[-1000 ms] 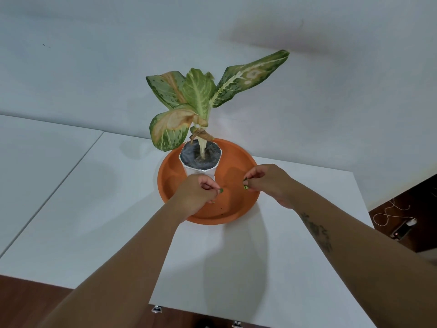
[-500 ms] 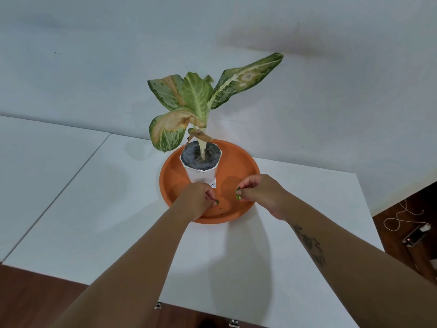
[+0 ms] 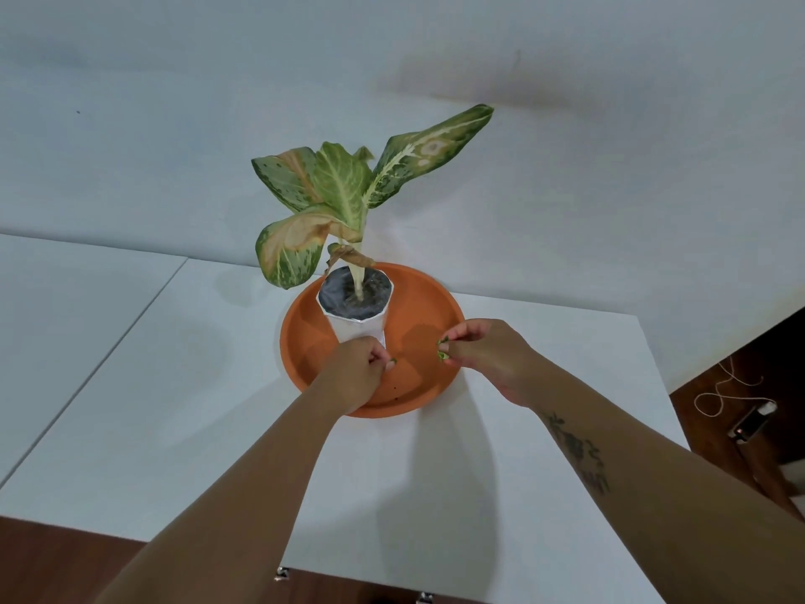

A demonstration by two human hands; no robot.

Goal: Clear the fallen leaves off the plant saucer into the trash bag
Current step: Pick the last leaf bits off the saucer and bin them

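Observation:
An orange plant saucer (image 3: 431, 298) sits on the white table (image 3: 174, 407). A white pot (image 3: 353, 318) with a variegated plant (image 3: 339, 194) stands in the saucer's far left part. My left hand (image 3: 353, 374) hovers over the saucer's near side, fingers pinched on a small green leaf bit (image 3: 391, 364). My right hand (image 3: 488, 353) is over the saucer's right side, pinching a small green leaf piece (image 3: 442, 350). A few dark specks lie on the saucer floor (image 3: 394, 389). No trash bag is in view.
A second white table (image 3: 56, 307) adjoins on the left, with a seam between them. The white wall (image 3: 566, 167) rises just behind the plant. At right, a wooden floor with a white cord (image 3: 718, 394) and a small device (image 3: 751, 422).
The view has tilted slightly. Both hands stayed over the saucer, each still pinching its green bit; the right hand shifted a little toward the saucer's middle, then back out.

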